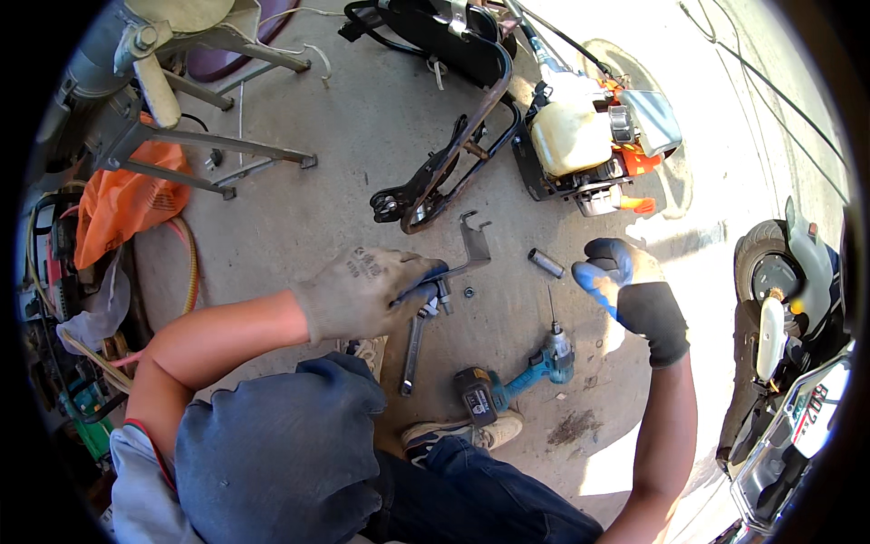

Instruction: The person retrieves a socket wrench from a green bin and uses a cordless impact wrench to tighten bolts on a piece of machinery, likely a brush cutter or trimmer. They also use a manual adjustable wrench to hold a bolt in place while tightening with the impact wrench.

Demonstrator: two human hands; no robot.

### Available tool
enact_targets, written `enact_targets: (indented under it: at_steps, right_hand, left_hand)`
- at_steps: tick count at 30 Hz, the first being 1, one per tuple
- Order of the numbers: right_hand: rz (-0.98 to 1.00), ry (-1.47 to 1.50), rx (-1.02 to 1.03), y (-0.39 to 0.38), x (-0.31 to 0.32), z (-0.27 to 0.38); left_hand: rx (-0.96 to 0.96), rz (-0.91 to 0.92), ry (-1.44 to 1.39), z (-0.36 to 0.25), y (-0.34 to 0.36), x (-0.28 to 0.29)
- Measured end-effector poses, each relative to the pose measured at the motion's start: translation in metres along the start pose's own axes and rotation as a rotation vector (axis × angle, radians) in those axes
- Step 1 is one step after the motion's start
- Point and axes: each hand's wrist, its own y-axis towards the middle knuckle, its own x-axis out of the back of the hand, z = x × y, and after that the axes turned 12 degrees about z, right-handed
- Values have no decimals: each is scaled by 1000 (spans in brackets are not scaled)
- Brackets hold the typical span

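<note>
My gloved left hand [372, 292] is closed on a bent dark metal bracket [473, 245], with a bolt [444, 299] hanging just beside the fingers. A wrench [411, 358] lies below that hand, and a small nut [469, 292] sits to its right. My gloved right hand [625, 290] is raised with its fingers curled together; whether anything small is in them is unclear. Left of it lies a metal socket [547, 263]. A teal cordless drill [526, 376] with a long thin bit lies on the concrete floor [299, 208] between my hands, near my shoe [498, 426].
An engine unit [580, 136] with a cream tank and a black bent-tube frame [453, 172] lie ahead. A metal stand [227, 145], orange bag [127, 208] and hoses [186, 263] are at left. A scooter [779, 344] stands at right, cables [779, 100] behind it.
</note>
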Motion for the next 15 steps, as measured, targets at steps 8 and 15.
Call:
enact_targets:
  at_steps: [8,15]
  right_hand:
    - [48,1559,89,-2,-115,16]
    - [-144,1182,-46,-12,-87,31]
  left_hand:
    - [-350,-77,40,-14,80,-29]
    - [101,-654,285,16,62,20]
